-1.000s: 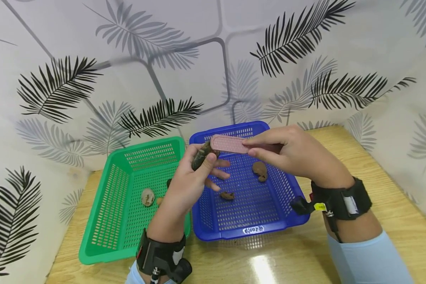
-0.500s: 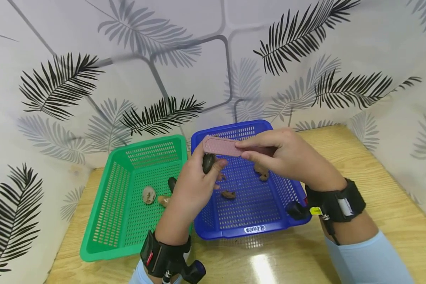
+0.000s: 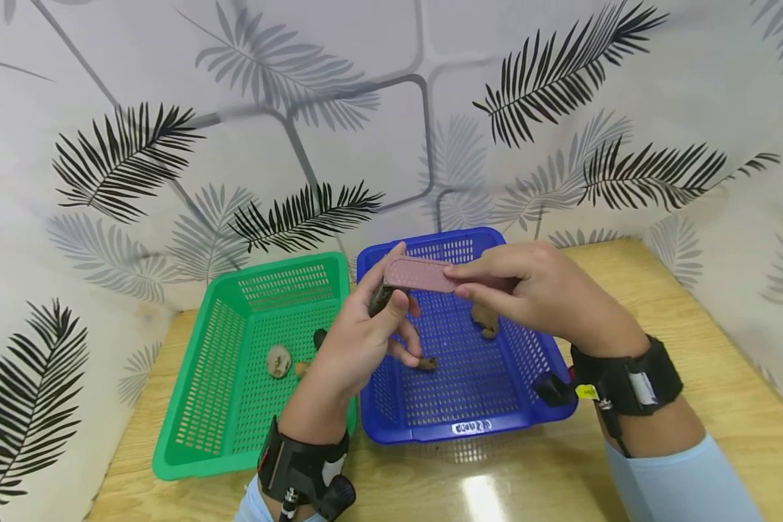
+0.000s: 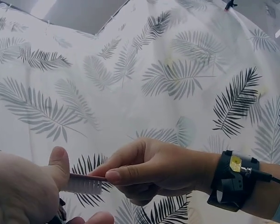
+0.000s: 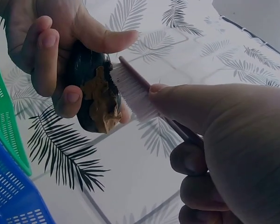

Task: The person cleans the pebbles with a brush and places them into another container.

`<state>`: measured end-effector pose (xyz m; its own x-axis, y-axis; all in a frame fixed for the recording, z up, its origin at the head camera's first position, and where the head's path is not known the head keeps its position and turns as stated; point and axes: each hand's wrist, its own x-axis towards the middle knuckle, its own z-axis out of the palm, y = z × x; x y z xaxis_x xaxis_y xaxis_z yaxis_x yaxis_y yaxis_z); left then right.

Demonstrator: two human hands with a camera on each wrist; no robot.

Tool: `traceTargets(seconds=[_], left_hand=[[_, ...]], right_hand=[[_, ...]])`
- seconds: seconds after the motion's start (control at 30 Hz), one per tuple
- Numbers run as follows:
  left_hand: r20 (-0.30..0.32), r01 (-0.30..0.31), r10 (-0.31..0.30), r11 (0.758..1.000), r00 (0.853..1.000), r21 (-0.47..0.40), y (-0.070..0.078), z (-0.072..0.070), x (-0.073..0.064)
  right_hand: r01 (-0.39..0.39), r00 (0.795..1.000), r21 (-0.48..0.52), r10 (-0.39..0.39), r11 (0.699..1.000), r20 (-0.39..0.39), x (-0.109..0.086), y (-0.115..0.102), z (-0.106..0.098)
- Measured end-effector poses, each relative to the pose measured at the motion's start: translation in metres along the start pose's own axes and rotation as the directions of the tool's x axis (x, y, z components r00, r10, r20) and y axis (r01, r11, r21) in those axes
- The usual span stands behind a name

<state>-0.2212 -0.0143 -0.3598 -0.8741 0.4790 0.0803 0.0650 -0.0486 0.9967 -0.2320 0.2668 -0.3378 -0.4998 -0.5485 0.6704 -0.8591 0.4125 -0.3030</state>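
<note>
Stone, dark and smooth, bearing a brown, mud-like patch on one face; located in the left hand, above the left part of the blue basket. Left grip: fingers curled about the stone, thumb stretched out.

Brush, pink, flat-backed, round-ended, with pale bristles whose near end lies at the edge of the brown patch; whether pressed or merely brushing cannot be told. Right grip: thumb and fingers of the right hand pinching the brush at its other end.

Blue basket, plastic, perforated; inside, a larger brown lump towards the right and a smaller brown lump near the middle.

Green basket, same type, beside the blue on its left; inside, a pale stone, an orange-brown piece and a dark piece, the last two partly hidden by the left arm.

Bench, wood-grained, carrying both baskets. Backdrop, pale, leaf-printed.
</note>
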Motion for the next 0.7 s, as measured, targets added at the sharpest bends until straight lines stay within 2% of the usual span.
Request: traceTargets(seconds=[0.13, 0.27, 0.4, 0.57, 0.7], left_hand=[[-0.004, 0.052, -0.053, 0.997, 0.999, -0.055, 0.0005, 0.0005, -0.0016], [-0.018, 0.116, -0.118, 0.989, 0.993, -0.095, 0.0015, 0.0002, -0.0014], [-0.025, 0.145, -0.147, 0.987, 0.989, -0.070, 0.0018, 0.0006, 0.0005], [-0.039, 0.117, -0.116, 0.992, 0.993, 0.049, 0.0010, 0.0040, 0.0030], [-0.040, 0.082, -0.078, 0.991, 0.996, 0.103, 0.0000, 0.0055, 0.0036]], right_hand=[[-0.004, 1.000, -0.039, 0.004, 0.999, 0.010, -0.0025, 0.0026, 0.0010], [-0.042, 0.998, -0.086, 0.046, 0.995, 0.043, -0.0034, 0.0037, 0.0002], [-0.079, 0.995, -0.087, 0.084, 0.993, 0.056, -0.0039, 0.0039, -0.0036], [-0.112, 0.994, -0.007, 0.112, 0.994, 0.002, -0.0037, 0.0031, -0.0054], [-0.089, 0.996, 0.070, 0.089, 0.994, 0.002, -0.0013, 0.0035, -0.0007]])
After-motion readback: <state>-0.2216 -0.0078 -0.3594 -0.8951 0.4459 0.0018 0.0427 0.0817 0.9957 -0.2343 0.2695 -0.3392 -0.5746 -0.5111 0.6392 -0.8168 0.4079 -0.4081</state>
